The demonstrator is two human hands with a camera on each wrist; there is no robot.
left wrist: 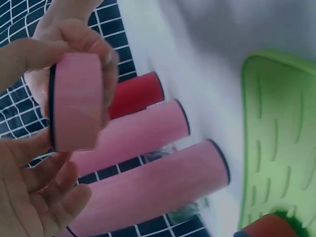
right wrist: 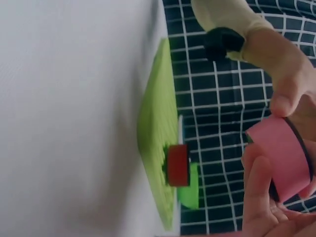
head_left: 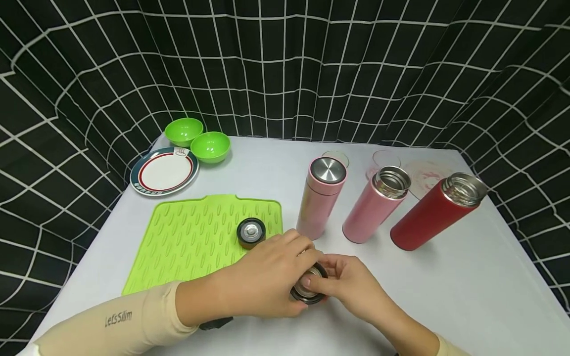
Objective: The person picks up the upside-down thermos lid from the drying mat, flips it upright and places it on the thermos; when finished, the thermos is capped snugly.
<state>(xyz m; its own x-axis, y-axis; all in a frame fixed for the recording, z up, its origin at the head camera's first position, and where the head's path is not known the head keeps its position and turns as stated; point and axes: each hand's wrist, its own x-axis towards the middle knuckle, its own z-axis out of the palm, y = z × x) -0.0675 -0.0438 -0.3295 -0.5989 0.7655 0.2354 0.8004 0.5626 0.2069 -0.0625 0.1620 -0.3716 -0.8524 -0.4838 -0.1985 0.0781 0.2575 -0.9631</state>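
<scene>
Both my hands hold a pink bottle lid [left wrist: 77,101] with a black ring, its underside turned up in the head view. My left hand [head_left: 278,274] grips its left side between thumb and fingers. From the right, my right hand [head_left: 356,287] pinches it, the thumb lying over the underside. A second lid, red [right wrist: 177,165], lies underside up on the green mat [head_left: 191,237]. Behind my hands stand a pink bottle [head_left: 319,210] capped with a steel-topped lid, a lidless pink bottle [head_left: 369,212] and a lidless red bottle [head_left: 427,217].
Two green bowls [head_left: 211,147] and a rimmed plate [head_left: 165,171] stand at the back left of the white table [head_left: 467,277]. Clear round items [head_left: 386,157], partly hidden, lie behind the bottles. A gridded black cloth [head_left: 285,64] closes off the back and sides.
</scene>
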